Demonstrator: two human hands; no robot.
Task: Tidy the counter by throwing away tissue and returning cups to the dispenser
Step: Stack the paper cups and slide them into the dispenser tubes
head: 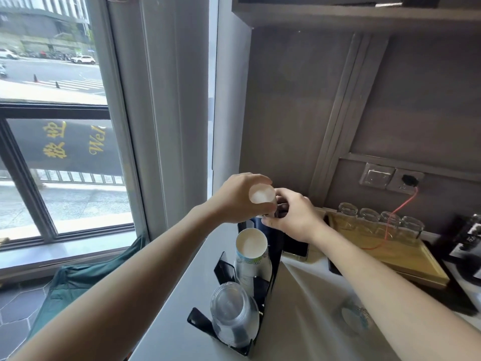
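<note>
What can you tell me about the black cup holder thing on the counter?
The black dispenser stands upright on the white counter, by the window. It looks like thin bent metal or plastic, with angled brackets. A stack of paper cups sits in the middle slot, a stack of clear plastic cups in the lowest. The left hand holds a paper cup at its top, where the right hand also reaches.

The lower body of the paper cup [261,195] is being hidden by the left hand [238,201]. The top of the dispenser [270,259] is being covered by both hands, the right hand [294,220] masking part of a phone [295,248]. A clear object [354,317] on the surface [299,321] is being blurred beyond telling. Both forearms are being cut off by the bottom edge.
</note>
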